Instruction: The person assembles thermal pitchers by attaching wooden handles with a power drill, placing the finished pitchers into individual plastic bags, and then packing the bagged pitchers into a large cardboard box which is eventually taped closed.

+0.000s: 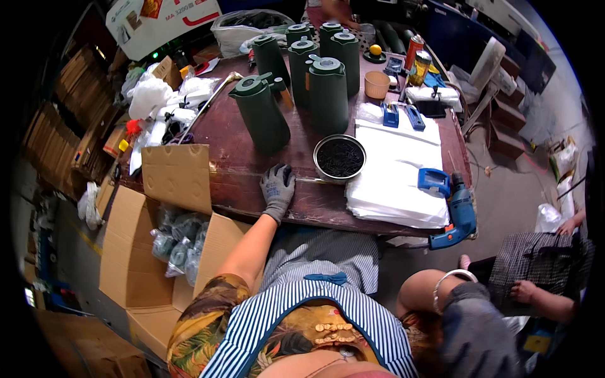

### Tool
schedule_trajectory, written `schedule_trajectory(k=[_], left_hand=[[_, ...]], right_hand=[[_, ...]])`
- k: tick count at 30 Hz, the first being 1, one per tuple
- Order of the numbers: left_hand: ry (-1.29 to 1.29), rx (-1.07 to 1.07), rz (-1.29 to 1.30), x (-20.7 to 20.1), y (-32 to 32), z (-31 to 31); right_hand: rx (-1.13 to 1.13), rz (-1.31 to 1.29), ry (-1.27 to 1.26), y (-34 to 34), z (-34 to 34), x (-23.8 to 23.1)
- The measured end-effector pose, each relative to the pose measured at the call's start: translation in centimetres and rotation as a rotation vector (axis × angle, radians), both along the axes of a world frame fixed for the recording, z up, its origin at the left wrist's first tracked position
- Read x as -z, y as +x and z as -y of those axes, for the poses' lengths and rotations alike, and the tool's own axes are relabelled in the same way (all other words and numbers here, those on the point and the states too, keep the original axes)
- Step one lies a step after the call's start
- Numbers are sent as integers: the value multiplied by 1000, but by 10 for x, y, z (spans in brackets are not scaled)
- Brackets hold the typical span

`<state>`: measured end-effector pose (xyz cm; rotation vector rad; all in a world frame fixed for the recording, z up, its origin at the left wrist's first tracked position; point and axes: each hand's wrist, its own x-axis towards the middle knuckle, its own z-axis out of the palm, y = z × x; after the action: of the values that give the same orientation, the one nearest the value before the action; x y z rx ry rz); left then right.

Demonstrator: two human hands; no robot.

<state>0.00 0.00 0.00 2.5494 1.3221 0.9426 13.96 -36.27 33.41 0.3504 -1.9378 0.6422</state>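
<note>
My left hand (pixel 277 190), in a grey glove, rests on the near edge of the table with its fingers stretched out and nothing in it. Just beyond stands a dark green vacuum jug (pixel 263 120) with a lid and a side handle. Another green jug (pixel 328 101) is to its right, with several more behind. A round metal bowl (pixel 339 157) full of small black screws sits right of my left hand. My right hand (pixel 476 334), gloved too, is raised close at the lower right, away from the table; its fingers are not clear.
An open carton (pixel 135 252) holding plastic-wrapped items (pixel 183 249) stands at the left. On the table's right lie a stack of white bags (pixel 394 183), a blue tape dispenser (pixel 435 181) and a blue electric drill (pixel 462 211). A person's hand (pixel 523 292) touches a dark checked bag (pixel 529 264).
</note>
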Motion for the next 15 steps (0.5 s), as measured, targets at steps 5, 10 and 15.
schedule_trajectory(k=[5, 10, 15], left_hand=[[-205, 3, 97, -5, 6, -5], [566, 226, 309, -172, 29, -35], [593, 280, -233, -259, 97, -137]], right_hand=[[-55, 215, -302, -1, -16, 30], [287, -56, -1258, 11, 5, 125], [914, -536, -1483, -3, 16, 181]])
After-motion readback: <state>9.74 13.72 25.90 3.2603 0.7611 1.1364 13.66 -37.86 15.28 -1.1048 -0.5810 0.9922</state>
